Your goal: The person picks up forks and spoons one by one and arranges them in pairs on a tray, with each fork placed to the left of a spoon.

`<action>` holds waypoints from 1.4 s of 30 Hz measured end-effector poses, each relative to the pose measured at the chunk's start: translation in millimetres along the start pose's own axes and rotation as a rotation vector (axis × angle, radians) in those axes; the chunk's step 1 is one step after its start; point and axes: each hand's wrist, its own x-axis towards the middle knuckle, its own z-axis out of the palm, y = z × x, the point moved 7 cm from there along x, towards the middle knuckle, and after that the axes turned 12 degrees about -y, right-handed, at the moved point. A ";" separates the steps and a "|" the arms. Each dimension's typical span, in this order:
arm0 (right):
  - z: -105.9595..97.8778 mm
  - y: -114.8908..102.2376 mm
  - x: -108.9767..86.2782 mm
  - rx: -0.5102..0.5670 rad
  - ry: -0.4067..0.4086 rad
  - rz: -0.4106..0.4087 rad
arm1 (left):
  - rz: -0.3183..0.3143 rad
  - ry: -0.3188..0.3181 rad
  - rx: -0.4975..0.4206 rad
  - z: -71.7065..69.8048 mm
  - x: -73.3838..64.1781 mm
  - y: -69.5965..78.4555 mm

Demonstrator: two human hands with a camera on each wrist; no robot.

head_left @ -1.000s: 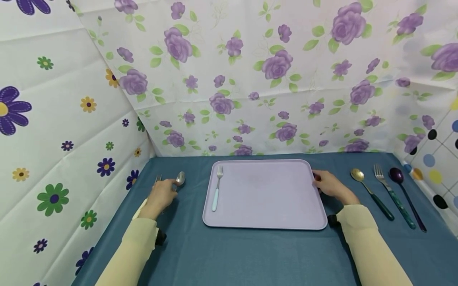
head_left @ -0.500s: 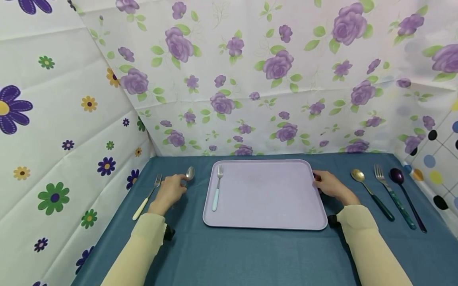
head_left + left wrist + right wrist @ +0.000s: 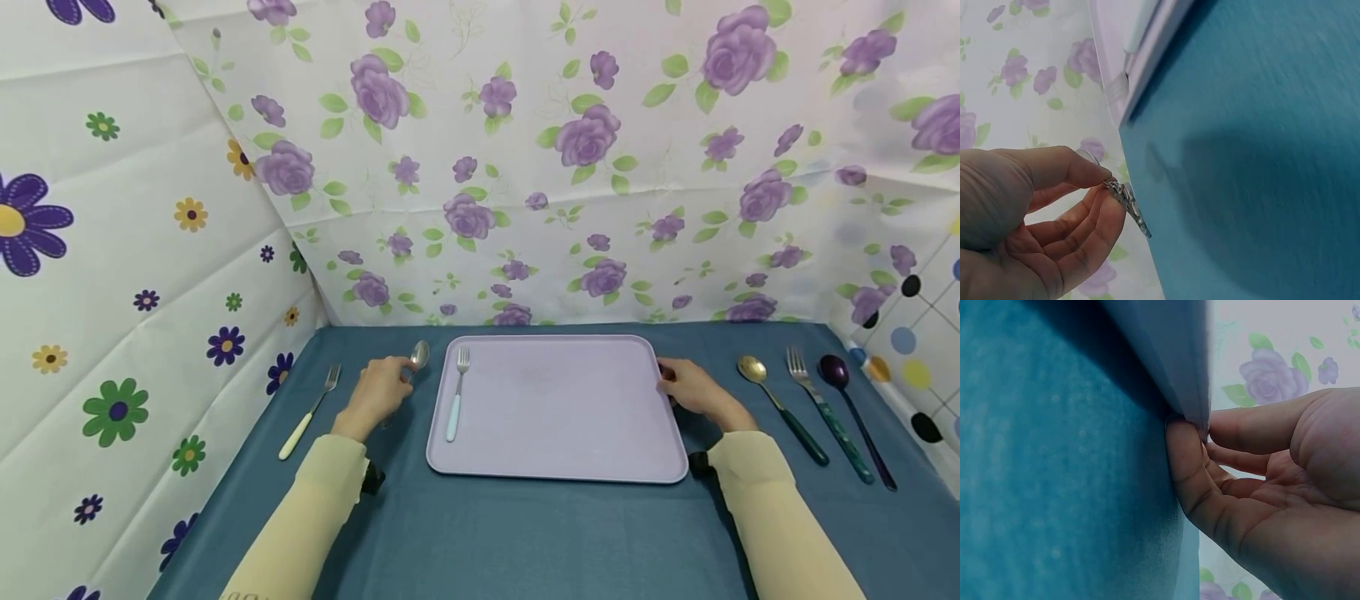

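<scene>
My left hand (image 3: 375,393) pinches a silver spoon (image 3: 421,355) between thumb and fingers, just left of the tray, with the bowl pointing away from me. In the left wrist view the spoon's ornate handle (image 3: 1127,205) shows between the fingertips, above the cloth. A lilac rectangular tray (image 3: 562,408) lies in the middle of the table. On its left side rests a fork with a pale blue handle (image 3: 454,410). My right hand (image 3: 696,387) grips the tray's right edge, thumb on the outer side and a finger under the rim in the right wrist view.
At the left lies a fork with a cream handle (image 3: 307,417). To the right are a gold spoon with a green handle (image 3: 783,410), a green-handled fork (image 3: 828,412) and a dark purple spoon (image 3: 858,421). Flowered sheets (image 3: 540,258) hang behind the blue tablecloth (image 3: 525,533).
My left hand has carried the silver spoon rightward, away from the cream-handled fork and closer to the tray. The right hand and tray have stayed in place.
</scene>
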 end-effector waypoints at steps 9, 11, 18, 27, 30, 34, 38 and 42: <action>-0.4 0.1 -0.2 0.000 -0.001 0.005 | -0.001 -0.032 -0.020 6.7 5.4 22.1; -0.4 0.0 -0.5 0.002 -0.001 0.004 | 0.000 -0.037 -0.024 8.6 6.8 26.3; -1.7 1.9 0.1 0.007 0.002 0.006 | 0.032 -0.036 -0.028 15.2 12.8 41.9; -0.1 2.8 2.2 0.000 0.002 0.007 | 0.053 -0.033 -0.027 23.8 16.0 54.6; 0.2 1.8 1.9 -0.004 0.003 -0.001 | 0.055 -0.035 -0.022 25.2 17.2 57.2; -0.1 0.2 0.3 -0.009 0.008 -0.018 | 0.058 -0.040 -0.028 26.6 18.2 60.4; -0.5 -0.7 -0.7 0.000 0.006 -0.018 | 0.065 -0.055 -0.051 29.0 19.2 64.5; -0.3 -1.4 -0.9 0.009 0.000 -0.012 | 0.059 -0.073 -0.069 32.8 21.0 69.1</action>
